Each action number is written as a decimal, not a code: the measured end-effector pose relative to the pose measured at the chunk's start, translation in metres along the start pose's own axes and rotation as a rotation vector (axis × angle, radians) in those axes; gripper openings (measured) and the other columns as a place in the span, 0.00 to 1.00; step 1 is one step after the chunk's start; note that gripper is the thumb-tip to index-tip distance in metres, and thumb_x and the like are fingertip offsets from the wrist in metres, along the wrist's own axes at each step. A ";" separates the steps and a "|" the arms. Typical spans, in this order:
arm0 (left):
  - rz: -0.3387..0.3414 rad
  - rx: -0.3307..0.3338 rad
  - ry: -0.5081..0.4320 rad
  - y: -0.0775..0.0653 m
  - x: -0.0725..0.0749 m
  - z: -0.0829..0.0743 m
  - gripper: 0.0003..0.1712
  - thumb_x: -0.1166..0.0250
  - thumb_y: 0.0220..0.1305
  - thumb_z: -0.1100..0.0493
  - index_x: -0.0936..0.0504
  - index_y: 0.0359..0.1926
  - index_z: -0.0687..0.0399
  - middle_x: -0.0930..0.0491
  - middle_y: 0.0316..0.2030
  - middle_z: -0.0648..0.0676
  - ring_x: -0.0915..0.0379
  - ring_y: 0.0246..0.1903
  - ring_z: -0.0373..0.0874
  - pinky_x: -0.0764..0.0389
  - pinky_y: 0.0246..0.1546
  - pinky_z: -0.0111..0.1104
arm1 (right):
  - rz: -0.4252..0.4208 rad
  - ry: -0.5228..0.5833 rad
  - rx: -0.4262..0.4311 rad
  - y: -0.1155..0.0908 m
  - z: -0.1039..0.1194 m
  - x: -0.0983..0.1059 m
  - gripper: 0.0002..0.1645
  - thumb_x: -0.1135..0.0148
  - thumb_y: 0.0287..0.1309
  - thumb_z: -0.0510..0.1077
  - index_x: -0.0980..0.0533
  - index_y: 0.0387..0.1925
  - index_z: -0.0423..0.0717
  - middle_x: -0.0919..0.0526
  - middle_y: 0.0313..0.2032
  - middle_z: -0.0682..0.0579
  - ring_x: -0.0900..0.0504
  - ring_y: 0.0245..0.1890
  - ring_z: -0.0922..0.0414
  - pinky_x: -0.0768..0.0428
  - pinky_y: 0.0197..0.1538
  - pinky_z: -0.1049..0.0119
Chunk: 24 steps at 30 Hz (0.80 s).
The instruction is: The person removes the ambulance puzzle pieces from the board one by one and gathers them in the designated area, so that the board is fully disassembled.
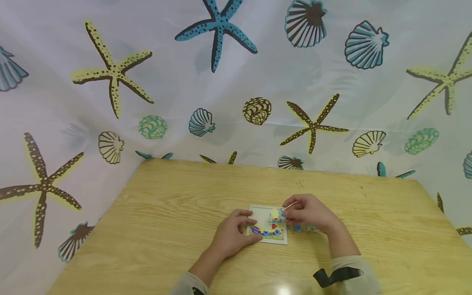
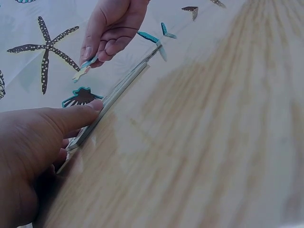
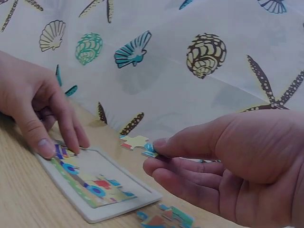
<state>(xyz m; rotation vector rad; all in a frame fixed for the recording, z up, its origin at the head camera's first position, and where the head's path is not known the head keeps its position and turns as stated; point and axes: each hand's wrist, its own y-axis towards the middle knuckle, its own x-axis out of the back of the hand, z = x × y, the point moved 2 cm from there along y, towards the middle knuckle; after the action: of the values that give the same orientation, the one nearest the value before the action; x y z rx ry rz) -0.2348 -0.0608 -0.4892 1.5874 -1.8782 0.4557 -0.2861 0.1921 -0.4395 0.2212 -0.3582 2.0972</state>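
Note:
A white-framed jigsaw puzzle board point(image 1: 273, 242) lies on the table, its lower part filled with pieces showing blue wheels and a green strip. My left hand point(image 1: 232, 233) holds the board at its lower left, thumb along the near edge and fingers at the left side. Above the board's right side, my right hand point(image 1: 309, 211) pinches a puzzle piece point(image 3: 135, 142) between thumb and fingers. That piece is yellow, blue and red. Loose puzzle pieces point(image 3: 173, 217) lie just right of the board, partly hidden beneath the right hand in the head view.
The wooden table point(image 1: 177, 196) extends around the board on all sides. Behind it hangs a white curtain point(image 1: 236, 82) printed with starfish and shells, meeting the table's back and sides. A black strap point(image 1: 335, 277) hangs off the right sleeve.

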 end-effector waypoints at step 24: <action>0.000 -0.014 0.011 0.002 0.001 0.000 0.26 0.22 0.50 0.42 0.12 0.47 0.50 0.23 0.59 0.49 0.34 0.29 0.34 0.31 0.34 0.26 | -0.028 0.032 -0.106 -0.033 -0.017 0.054 0.22 0.34 0.64 0.42 0.27 0.50 0.29 0.13 0.37 0.44 0.12 0.36 0.54 0.14 0.43 0.60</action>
<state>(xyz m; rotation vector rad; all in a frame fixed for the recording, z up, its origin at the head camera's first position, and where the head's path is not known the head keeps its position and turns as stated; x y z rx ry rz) -0.2364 -0.0611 -0.4888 1.5732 -1.8689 0.4496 -0.2861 0.2576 -0.4342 0.1291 -0.4436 2.0456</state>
